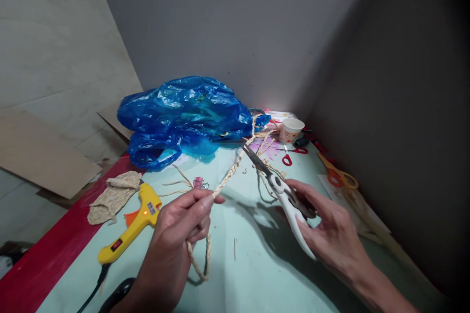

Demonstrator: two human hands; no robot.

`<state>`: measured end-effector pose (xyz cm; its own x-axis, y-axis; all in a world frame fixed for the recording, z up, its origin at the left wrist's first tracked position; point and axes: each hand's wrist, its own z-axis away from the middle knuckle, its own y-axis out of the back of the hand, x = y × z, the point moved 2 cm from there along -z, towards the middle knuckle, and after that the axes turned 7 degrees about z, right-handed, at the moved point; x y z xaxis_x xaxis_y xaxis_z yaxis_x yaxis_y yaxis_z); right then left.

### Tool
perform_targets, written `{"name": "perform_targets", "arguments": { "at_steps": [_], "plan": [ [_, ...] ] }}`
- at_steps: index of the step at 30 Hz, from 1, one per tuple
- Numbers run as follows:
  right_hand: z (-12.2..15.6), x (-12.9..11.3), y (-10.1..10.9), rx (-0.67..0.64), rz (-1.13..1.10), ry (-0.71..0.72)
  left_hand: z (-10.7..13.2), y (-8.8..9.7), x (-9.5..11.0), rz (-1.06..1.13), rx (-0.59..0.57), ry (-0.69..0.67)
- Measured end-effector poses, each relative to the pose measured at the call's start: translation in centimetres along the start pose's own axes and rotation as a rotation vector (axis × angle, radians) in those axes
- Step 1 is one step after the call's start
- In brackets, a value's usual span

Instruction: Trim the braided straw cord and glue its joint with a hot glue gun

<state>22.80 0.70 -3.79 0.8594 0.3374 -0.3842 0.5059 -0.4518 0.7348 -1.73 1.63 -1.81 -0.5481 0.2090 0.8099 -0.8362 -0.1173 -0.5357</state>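
A pale braided cord is pinched between the thumb and fingers of my left hand. It stretches away from me toward the blue bag, and its other part hangs in a loop below the hand. My right hand is closed around the white handles of a pair of scissors. The dark blades point up and to the left, their tips close to the braid's far stretch; whether they touch it I cannot tell. Loose fibre strands lie on the table behind the blades.
A blue plastic bag fills the back. At left lie a yellow glue gun and a woven piece. Pink binder clip sits mid-table. Paper cup, red-handled scissors and orange-handled scissors are at right.
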Motion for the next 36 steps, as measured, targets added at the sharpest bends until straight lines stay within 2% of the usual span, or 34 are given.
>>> {"name": "perform_targets", "arguments": {
  "at_steps": [11, 19, 25, 30, 36],
  "plan": [
    [0.3, -0.7, -0.1, -0.013, 0.004, 0.165, -0.1, -0.1, 0.1, -0.037, 0.036, 0.019],
    [0.5, -0.9, 0.2, 0.000, 0.046, 0.304, 0.2, -0.3, 0.0, -0.025, -0.027, 0.012],
    [0.5, -0.8, 0.3, -0.080, 0.120, 0.431, 0.6, -0.8, -0.1, -0.031, -0.003, -0.017],
    [0.5, -0.7, 0.6, -0.029, 0.138, 0.487, 1.0, -1.2, 0.1, -0.081, -0.045, -0.025],
    [0.4, -0.6, 0.9, 0.010, 0.121, 0.499, 0.8, -1.0, -0.1, -0.134, -0.104, 0.038]
  ]
}}
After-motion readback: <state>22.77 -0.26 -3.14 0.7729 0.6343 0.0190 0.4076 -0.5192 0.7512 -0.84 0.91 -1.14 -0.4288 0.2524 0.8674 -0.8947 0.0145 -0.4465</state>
